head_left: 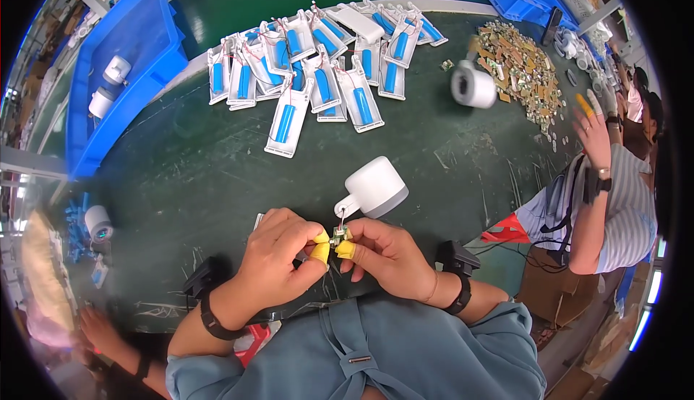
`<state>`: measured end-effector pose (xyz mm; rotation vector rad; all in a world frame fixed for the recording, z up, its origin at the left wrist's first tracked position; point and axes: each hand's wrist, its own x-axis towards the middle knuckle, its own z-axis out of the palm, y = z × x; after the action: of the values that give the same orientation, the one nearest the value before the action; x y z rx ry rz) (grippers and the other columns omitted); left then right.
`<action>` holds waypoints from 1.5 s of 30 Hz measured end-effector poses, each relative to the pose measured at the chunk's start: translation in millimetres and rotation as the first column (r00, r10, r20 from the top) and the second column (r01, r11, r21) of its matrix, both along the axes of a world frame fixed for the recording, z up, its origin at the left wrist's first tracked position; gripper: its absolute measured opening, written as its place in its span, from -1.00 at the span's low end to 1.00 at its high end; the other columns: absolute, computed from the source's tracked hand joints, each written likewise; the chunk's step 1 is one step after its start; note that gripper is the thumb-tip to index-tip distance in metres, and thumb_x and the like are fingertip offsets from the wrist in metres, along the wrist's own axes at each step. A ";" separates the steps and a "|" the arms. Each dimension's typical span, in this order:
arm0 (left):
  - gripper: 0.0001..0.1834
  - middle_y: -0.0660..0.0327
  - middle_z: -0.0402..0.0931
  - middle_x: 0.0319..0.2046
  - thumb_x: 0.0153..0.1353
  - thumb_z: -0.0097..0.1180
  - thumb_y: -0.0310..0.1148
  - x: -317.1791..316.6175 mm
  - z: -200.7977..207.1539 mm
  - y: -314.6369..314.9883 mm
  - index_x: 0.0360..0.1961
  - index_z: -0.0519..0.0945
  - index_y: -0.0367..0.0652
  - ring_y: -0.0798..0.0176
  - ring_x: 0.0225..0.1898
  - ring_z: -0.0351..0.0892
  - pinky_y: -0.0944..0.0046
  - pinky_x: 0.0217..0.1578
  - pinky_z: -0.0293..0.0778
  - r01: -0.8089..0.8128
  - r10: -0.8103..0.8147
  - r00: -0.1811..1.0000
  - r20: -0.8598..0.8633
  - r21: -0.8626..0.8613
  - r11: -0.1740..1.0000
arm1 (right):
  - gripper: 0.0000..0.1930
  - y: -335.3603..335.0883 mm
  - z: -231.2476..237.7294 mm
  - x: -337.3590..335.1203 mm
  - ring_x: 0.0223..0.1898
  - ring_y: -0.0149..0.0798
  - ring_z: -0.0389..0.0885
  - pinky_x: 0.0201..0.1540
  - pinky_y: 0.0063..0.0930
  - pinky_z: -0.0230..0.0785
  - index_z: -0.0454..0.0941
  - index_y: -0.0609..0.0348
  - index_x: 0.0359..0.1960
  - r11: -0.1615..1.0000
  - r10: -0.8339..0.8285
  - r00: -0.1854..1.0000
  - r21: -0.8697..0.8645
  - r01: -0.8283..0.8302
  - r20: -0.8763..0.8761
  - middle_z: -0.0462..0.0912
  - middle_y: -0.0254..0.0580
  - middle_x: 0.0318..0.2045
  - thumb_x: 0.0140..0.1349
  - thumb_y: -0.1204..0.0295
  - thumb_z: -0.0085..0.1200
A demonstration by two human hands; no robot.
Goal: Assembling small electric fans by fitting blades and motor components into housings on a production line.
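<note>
A small green circuit board (338, 236) sits between my two hands, near the table's front edge. My right hand (394, 255) pinches its right side, with a yellow finger cot on the thumb. My left hand (282, 252) is closed at the board's left edge, two yellow-covered fingertips pressed together there. Just beyond them a round white housing (376, 185) with a grey rim lies on its side. Thin wires run from its short arm down to a white connector at the board. A white part shows partly beneath my left hand, mostly hidden.
White casings with blue batteries (285, 121) lie heaped at the back, beside a pile of small boards (517, 67). Another white housing (473, 85) is blurred there. A blue bin (163, 60) stands left. Co-workers' hands show at the right (594, 139) and lower left (105, 331).
</note>
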<state>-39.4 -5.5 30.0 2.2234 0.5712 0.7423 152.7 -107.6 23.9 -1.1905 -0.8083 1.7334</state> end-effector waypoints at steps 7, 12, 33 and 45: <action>-0.70 0.27 0.50 -0.51 -0.14 0.24 -0.51 -3.3 -5.1 0.8 -0.28 0.54 -0.18 0.17 -0.46 0.46 0.17 -0.34 0.33 0.043 -0.047 0.998 -0.046 -0.101 0.994 | -0.79 -0.2 0.8 -2.3 -0.22 -0.44 0.67 -0.31 -0.61 0.57 0.46 0.31 0.06 0.997 0.015 0.992 0.068 -0.024 0.127 0.63 -0.22 -0.16 0.45 0.55 -0.07; -0.75 0.28 0.47 -0.54 -0.10 0.21 -0.52 -6.1 2.7 7.9 -0.31 0.52 -0.16 0.19 -0.48 0.45 0.20 -0.36 0.30 0.136 -0.155 0.980 -0.124 -0.150 0.979 | -0.81 -3.9 -3.4 -8.2 -0.22 -0.43 0.68 -0.32 -0.60 0.60 0.49 0.32 0.01 0.987 -0.019 0.966 0.160 -0.023 0.257 0.63 -0.21 -0.20 0.41 0.60 -0.04; -0.76 0.26 0.44 -0.57 -0.13 0.16 -0.57 -0.8 -5.7 -4.3 -0.35 0.53 -0.18 0.16 -0.51 0.41 0.19 -0.40 0.28 0.068 -0.073 0.996 -0.043 -0.110 0.992 | -0.84 -7.9 -14.8 -17.8 -0.48 -0.30 0.66 -0.43 -0.48 0.49 0.51 0.34 -0.15 0.842 -0.259 0.707 0.513 -0.168 0.658 0.56 -0.14 -0.41 0.26 0.70 0.00; -0.76 0.24 0.43 -0.58 -0.14 0.19 -0.50 2.3 0.6 9.6 -0.35 0.52 -0.18 0.11 -0.49 0.42 0.15 -0.33 0.35 0.185 -0.195 0.974 -0.116 -0.096 0.978 | -0.82 -8.1 -14.7 -17.0 -0.49 -0.26 0.66 -0.46 -0.42 0.50 0.50 0.33 -0.12 0.826 -0.263 0.717 0.535 -0.179 0.646 0.56 -0.11 -0.41 0.25 0.67 0.01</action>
<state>-37.0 4.1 30.6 2.2190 0.4335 0.4748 135.6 -115.7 9.2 -1.4115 -1.6064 0.8191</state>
